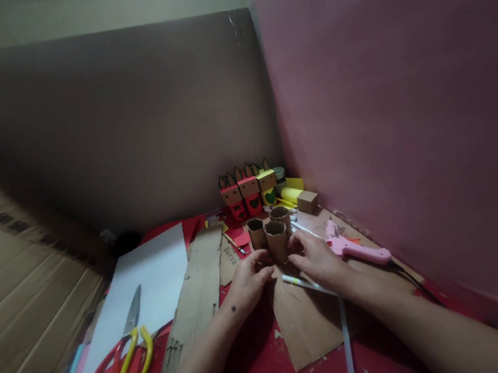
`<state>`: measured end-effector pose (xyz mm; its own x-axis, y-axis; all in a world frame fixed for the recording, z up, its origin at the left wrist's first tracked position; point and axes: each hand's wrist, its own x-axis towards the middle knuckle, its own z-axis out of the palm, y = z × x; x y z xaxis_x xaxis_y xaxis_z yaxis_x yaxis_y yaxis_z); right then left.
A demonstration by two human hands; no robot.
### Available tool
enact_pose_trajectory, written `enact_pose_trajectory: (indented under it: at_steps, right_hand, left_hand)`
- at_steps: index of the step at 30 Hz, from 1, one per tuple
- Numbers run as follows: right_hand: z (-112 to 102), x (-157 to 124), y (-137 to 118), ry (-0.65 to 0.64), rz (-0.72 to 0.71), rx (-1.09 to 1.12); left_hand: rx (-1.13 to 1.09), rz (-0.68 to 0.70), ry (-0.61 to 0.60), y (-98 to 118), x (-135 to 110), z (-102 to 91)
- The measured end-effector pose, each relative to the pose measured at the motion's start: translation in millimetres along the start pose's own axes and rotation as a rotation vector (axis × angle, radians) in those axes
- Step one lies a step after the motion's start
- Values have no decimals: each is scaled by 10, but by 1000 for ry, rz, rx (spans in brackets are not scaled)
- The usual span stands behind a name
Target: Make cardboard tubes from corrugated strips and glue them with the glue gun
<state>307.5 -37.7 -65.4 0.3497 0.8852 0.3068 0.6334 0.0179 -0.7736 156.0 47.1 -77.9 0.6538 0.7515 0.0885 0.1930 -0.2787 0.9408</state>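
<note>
Three brown cardboard tubes stand upright in a tight group: a front tube [278, 246], a left tube [257, 237] and a back tube [279, 212]. My left hand [253, 274] is at the left side of the front tube, thumb and fingers apart, fingertips at or close to its lower wall. On the other side my right hand [314, 257] has its curved fingertips by the front tube's right wall. Neither hand is wrapped round a tube; whether the fingertips press on it, I cannot tell. Below the right hand lies a white marker [294, 280] on a cardboard sheet [297, 326].
Several red and yellow paper figures [249, 189] stand behind the tubes. A pink glue gun [356, 249] with a cord lies right. Scissors [135, 351] rest at left, partly over white paper [155, 276], beside a cardboard strip [198, 289]. A pink wall [402, 101] borders the right.
</note>
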Motion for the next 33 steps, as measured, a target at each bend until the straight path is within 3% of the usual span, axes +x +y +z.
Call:
enact_pose_trajectory:
  at_steps: [19,33]
  right_hand:
    - [6,-34,0,-14,-25,-90]
    - [-13,-75,-16,-52,-133,-165]
  left_hand:
    - [162,33,36,-92,0,-22]
    - [170,80,79,91,-40,-15]
